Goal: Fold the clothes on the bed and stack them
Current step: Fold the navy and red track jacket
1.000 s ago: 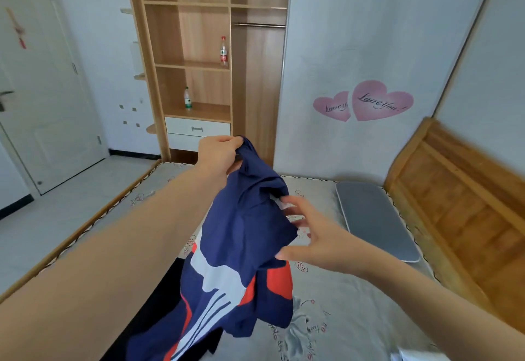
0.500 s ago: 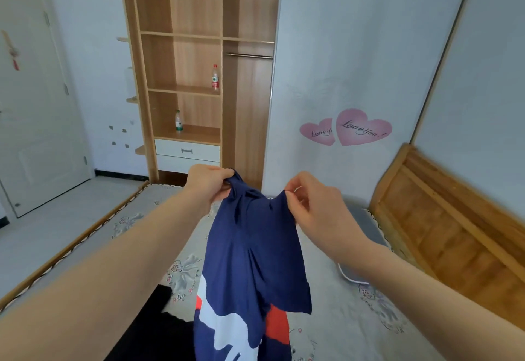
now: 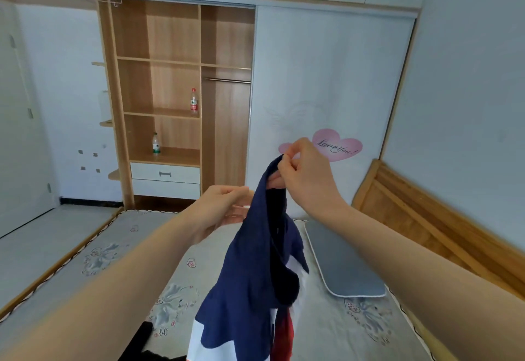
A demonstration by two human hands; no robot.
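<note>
Garment (image 3: 250,269) pinched high above bed (image 3: 85,264)

A navy blue cloth garment with white and red panels (image 3: 252,281) hangs at the centre, held up over a grey floral-patterned mattress (image 3: 119,264). The right hand (image 3: 305,174) pinches its top edge, just toward one o'clock from centre. The left hand (image 3: 224,207), toward eleven o'clock of the garment's middle, touches the fabric's side with loosely bent fingers. A flat grey pillow (image 3: 341,261) lies at four o'clock. A black cloth piece (image 3: 147,343) lies at seven o'clock. An open wooden wardrobe (image 3: 176,91) stands at eleven o'clock.
</note>
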